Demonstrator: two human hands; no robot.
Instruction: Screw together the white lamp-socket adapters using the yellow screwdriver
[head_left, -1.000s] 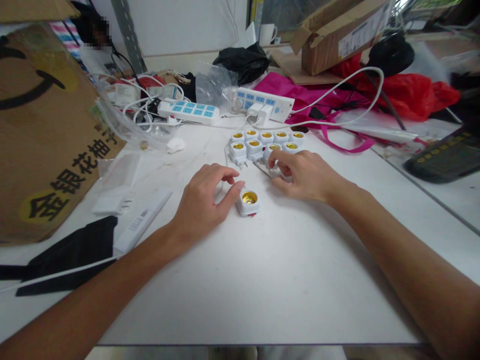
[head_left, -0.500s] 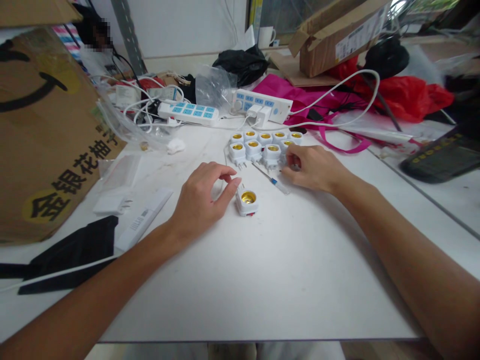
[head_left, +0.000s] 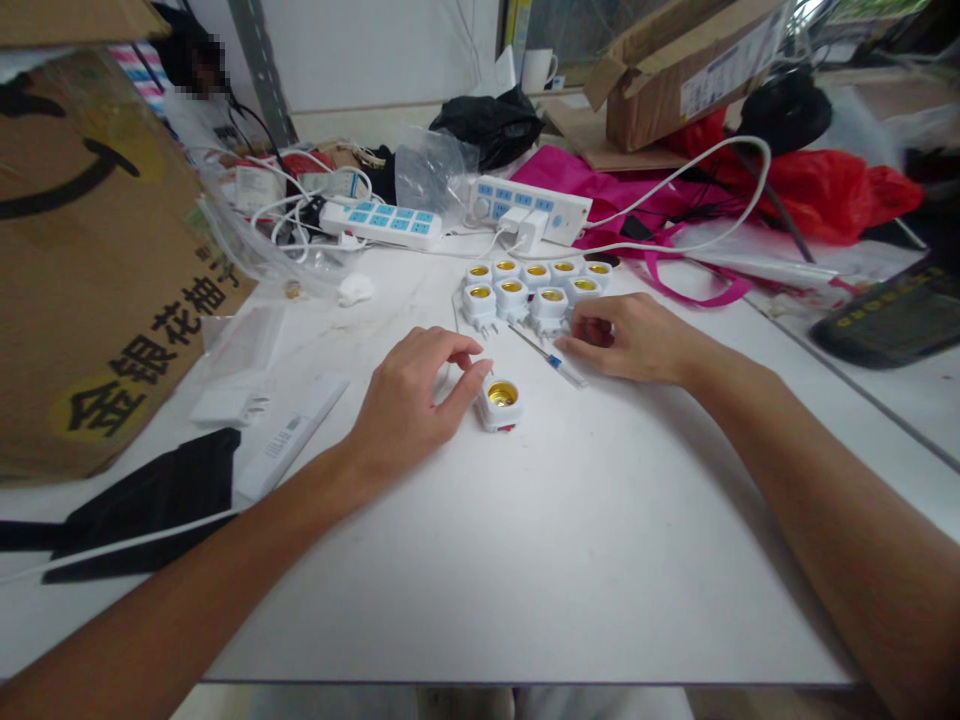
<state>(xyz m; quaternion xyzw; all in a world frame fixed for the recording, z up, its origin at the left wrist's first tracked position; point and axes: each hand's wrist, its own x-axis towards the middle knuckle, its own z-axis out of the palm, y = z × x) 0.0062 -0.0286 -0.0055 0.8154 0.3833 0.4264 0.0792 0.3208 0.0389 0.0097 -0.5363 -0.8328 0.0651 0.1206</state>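
Note:
A single white lamp socket [head_left: 501, 403] with a brass inside stands on the white table [head_left: 525, 560]. My left hand [head_left: 409, 400] rests beside it with curled fingers, its thumb pressed to the socket's left side. Behind it, several more white sockets [head_left: 536, 290] stand in two rows. My right hand [head_left: 637, 340] lies just right of those rows, fingers curled inward over something I cannot make out. Its fingertips are close to a thin screwdriver [head_left: 551, 358] with a blue band, which lies flat between the two hands.
Two white power strips [head_left: 382, 223] [head_left: 529, 200] with cables lie at the back. A large cardboard box [head_left: 90, 260] stands at left, with white packets [head_left: 292, 435] and a black cloth [head_left: 172, 490] below it. Pink and red bags [head_left: 817, 185] and another carton [head_left: 675, 80] lie behind on the right.
My right hand let go of the screwdriver, went to the right end of the socket rows, and has now settled by the screwdriver. My left hand has stayed at the single socket.

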